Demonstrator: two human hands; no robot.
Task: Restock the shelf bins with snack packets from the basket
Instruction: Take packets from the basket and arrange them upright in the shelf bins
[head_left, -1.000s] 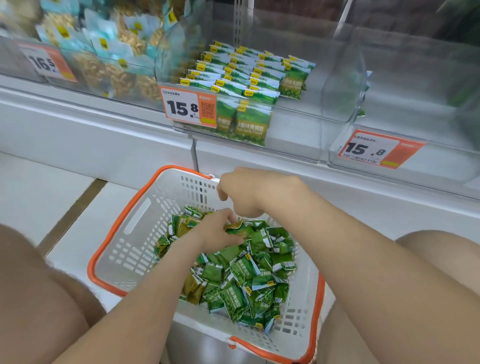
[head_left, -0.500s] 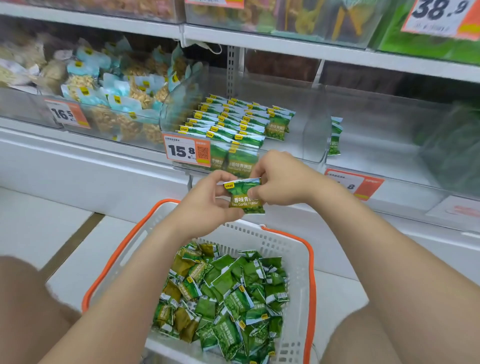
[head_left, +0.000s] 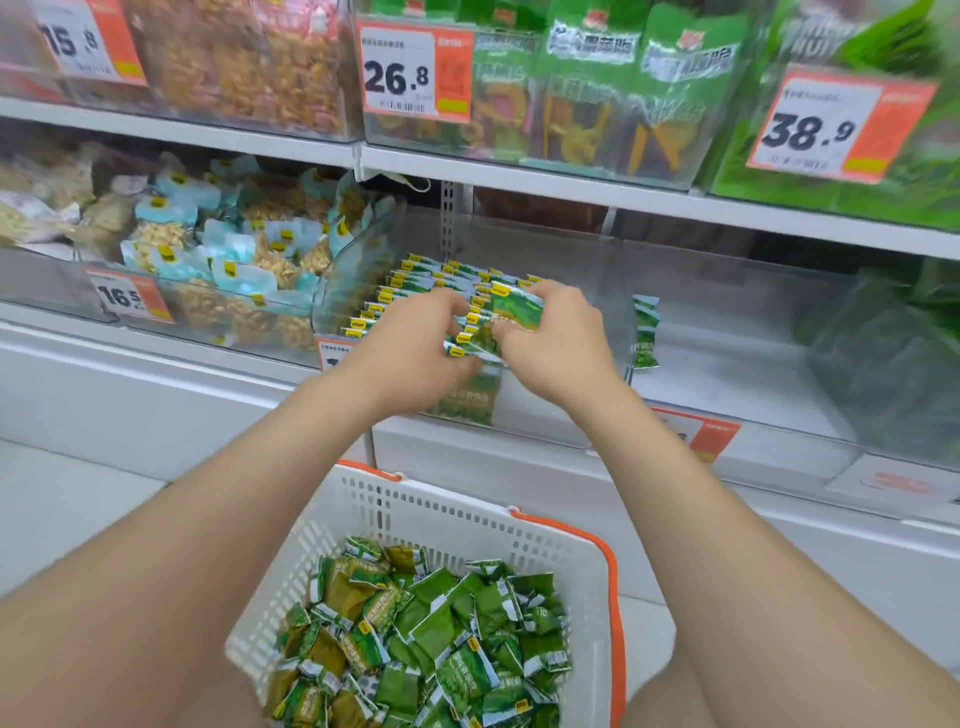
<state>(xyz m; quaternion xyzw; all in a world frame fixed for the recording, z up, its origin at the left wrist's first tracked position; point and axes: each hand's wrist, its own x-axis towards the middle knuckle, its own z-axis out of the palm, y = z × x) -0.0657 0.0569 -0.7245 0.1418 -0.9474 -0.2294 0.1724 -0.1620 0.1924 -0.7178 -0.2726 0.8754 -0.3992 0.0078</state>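
Spanning the far side, the white metal shelf unit (head_left: 156, 374) carries see-through bins with orange price tags, so stock shows from the aisle. Near and low sits the white perforated plastic basket with an orange rim (head_left: 614, 571), probably parked right under the work so each reach stays short; a loose heap of small green foil snack packets (head_left: 441, 649) covers its floor, so much restocking seems to remain. Above it, the clear plastic shelf bin (head_left: 597, 270) already holds neat upright rows of matching packets (head_left: 415, 280), leaving its right part bare. Both forearms stretch forward and up, wrists meeting over the bin's near edge. The right hand (head_left: 556, 338) pinches one green snack packet (head_left: 511, 312) by its right side, holding it on edge, likely to slot it onto the rows. The left hand (head_left: 415, 343) curls against the packet's left edge and the row ends; whether it grips or only steadies, I cannot tell.
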